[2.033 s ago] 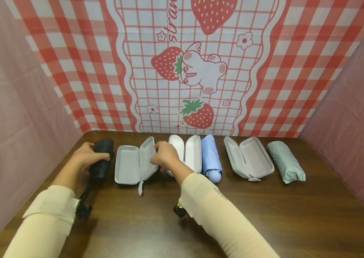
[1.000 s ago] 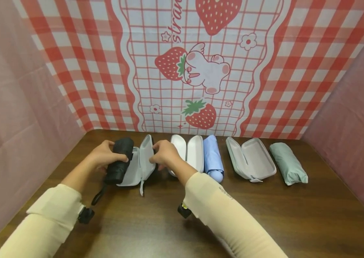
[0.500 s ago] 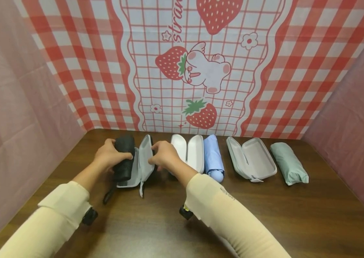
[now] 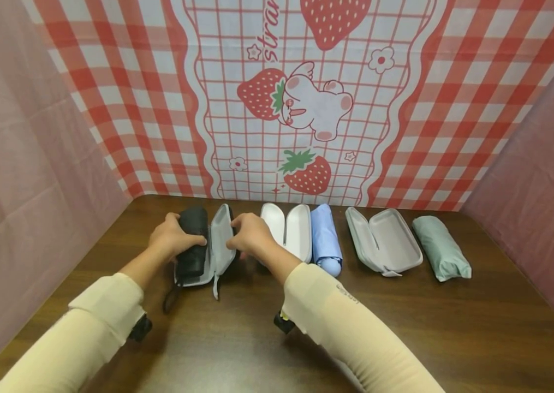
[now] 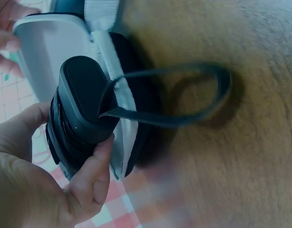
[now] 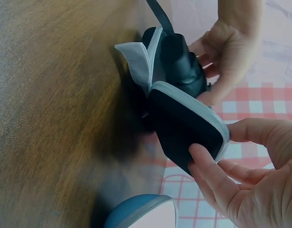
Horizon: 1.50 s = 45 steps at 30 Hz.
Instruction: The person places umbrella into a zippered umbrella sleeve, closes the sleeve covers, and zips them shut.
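Note:
My left hand (image 4: 170, 238) grips a black folded umbrella (image 4: 192, 241) between thumb and fingers. The umbrella lies lengthwise over the left half of an unzipped hard case with grey lining (image 4: 222, 236), whose outside shows black in the right wrist view. Its strap loop (image 5: 184, 118) hangs out past the case's near end. With thumb and fingers my right hand (image 4: 253, 236) pinches the rim of the case's raised lid (image 6: 184, 126), tilted up on the right. A grey pull tab (image 6: 138, 61) sticks out at the hinge end.
To the right stands an open white-lined case (image 4: 298, 232), partly behind my right hand. Beside it lies a blue folded umbrella (image 4: 325, 234). Farther right are another open case (image 4: 395, 240) and a green folded umbrella (image 4: 441, 248). A checked cloth (image 4: 404, 109) hangs behind the table (image 4: 237, 338).
My left hand has carried the black umbrella rightward from beside the case and lowered it into the left half. My right hand has stayed on the lid.

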Available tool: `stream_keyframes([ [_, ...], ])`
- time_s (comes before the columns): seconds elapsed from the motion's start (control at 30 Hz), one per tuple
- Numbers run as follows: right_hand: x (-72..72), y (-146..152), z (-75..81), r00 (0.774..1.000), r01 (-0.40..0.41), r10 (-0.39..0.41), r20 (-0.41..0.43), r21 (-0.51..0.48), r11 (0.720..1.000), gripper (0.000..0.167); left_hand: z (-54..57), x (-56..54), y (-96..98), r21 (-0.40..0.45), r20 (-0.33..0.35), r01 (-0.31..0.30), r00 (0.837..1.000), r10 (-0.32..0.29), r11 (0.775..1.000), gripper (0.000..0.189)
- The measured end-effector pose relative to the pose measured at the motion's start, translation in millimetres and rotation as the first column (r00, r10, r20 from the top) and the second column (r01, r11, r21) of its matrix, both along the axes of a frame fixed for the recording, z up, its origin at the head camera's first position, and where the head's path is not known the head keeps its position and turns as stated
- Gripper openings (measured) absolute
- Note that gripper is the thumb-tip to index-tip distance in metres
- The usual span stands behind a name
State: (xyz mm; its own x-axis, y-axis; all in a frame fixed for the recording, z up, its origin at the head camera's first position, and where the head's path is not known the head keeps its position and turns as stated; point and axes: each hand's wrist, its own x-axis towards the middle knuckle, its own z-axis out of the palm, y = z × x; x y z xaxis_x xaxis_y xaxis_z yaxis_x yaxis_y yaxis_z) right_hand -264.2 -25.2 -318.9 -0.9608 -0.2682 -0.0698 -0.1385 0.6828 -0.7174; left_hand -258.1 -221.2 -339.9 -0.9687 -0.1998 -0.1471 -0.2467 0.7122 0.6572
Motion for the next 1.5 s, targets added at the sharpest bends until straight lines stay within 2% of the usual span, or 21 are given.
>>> stream_keyframes([
  [0.2, -0.8, 0.0, 1.0, 1.000, -0.009, 0.009, -0.009, 0.021, 1.000, 0.046, -3.5, -0.3, 3.8, -0.050, 0.078, 0.034, 0.997, -0.030, 0.998, 0.092],
  [0.33, -1.5, 1.0, 0.0, 1.000, -0.007, 0.007, -0.021, 0.036, 0.999, 0.045, -3.0, 1.2, 4.2, -0.083, 0.109, 0.039, 0.994, -0.030, 0.996, 0.087],
  [0.7, 1.3, -0.6, 0.8, 0.999, -0.029, 0.030, -0.042, 0.020, 0.999, 0.043, -7.9, 1.2, -1.0, -0.054, 0.154, 0.099, 0.984, -0.090, 0.994, 0.089],
  [0.93, 3.0, -1.9, 0.7, 0.997, -0.042, 0.044, -0.058, 0.043, 0.998, 0.041, -9.0, 2.7, -1.7, -0.058, 0.143, 0.134, 0.982, -0.125, 0.989, 0.096],
  [1.07, 4.2, -2.0, -0.1, 0.996, -0.053, 0.056, -0.068, 0.044, 0.998, 0.042, -9.8, 3.9, -6.5, -0.012, 0.143, 0.159, 0.977, -0.156, 0.987, 0.097],
  [1.23, 4.4, 0.9, -1.6, 0.994, -0.066, 0.070, -0.083, 0.060, 0.996, 0.043, -7.2, 7.6, -14.4, 0.024, 0.127, 0.257, 0.958, -0.258, 0.966, 0.090],
  [1.4, 3.7, 2.9, -2.8, 0.994, -0.073, 0.076, -0.081, 0.035, 0.997, 0.044, 0.7, 19.6, -18.9, -0.031, 0.067, 0.332, 0.942, -0.330, 0.943, 0.074],
  [1.5, 4.8, 2.8, -2.4, 0.993, -0.079, 0.080, -0.083, 0.018, 0.997, 0.044, 6.0, 29.1, -21.8, -0.092, 0.014, 0.381, 0.924, -0.381, 0.920, 0.060],
])
